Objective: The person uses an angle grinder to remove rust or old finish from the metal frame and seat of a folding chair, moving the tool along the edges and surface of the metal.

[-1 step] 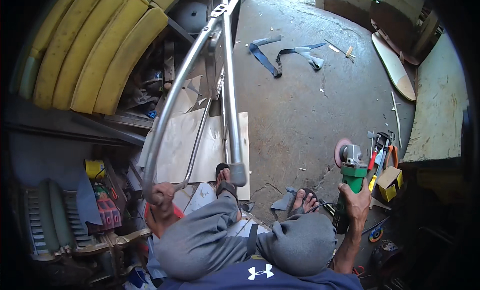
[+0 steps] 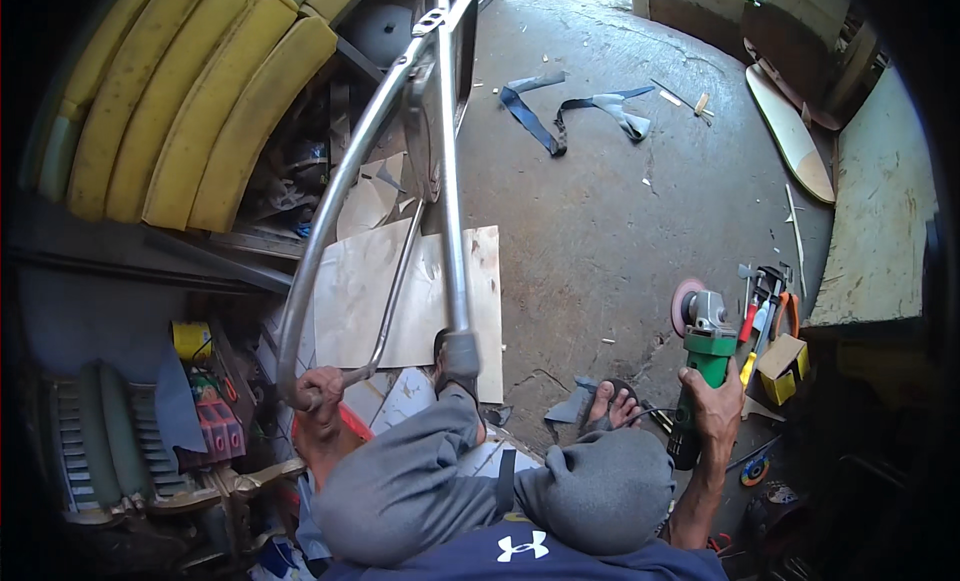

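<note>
My left hand [image 2: 320, 391] is closed round the lower left corner of a silver tubular metal frame [image 2: 453, 201], which looks like a chair frame. The frame leans upward and away from me, its two long tubes meeting at a slotted flat joint near the top. A grey cap [image 2: 460, 357] covers the lower end of its right tube, in front of my left foot. On the right, my right hand [image 2: 714, 411] grips the green body of an angle grinder [image 2: 710, 347]. A pinkish disc [image 2: 686, 303] sits on the grinder, apart from the frame.
Beneath the frame lies a plywood sheet [image 2: 375, 301]. Curved yellow pads [image 2: 265, 121] are stacked at the upper left. Blue fabric strips [image 2: 535, 116] litter the floor ahead. Hand tools [image 2: 762, 306] and a small box [image 2: 782, 366] lie right of the grinder.
The metal frame has turned slightly in my left hand, its right tube and capped end shifting left. The grinder and my right hand have barely moved.
</note>
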A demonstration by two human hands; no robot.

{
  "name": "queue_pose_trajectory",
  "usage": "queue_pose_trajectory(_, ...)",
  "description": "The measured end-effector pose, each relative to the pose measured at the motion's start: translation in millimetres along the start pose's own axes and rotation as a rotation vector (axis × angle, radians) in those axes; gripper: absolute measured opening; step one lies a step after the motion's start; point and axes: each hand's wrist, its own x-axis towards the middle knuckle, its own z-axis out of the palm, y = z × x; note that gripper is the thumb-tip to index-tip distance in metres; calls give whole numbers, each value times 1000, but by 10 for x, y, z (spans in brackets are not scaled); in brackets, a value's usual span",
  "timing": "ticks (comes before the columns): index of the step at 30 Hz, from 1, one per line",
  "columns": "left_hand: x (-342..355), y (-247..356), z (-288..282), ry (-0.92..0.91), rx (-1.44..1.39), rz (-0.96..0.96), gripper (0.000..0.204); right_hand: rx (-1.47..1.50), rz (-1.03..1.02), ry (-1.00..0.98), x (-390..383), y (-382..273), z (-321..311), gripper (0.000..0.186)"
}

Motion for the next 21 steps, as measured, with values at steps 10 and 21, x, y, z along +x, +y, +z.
queue_pose_trajectory(10,-97,-934,-1286,359,-272,-320,26,-58,-87,-71,81,-346,313,52)
queue_pose_trajectory(21,-135,-769,-733,308,-190,-262,27,-72,-188,-209,42,-821,843,53)
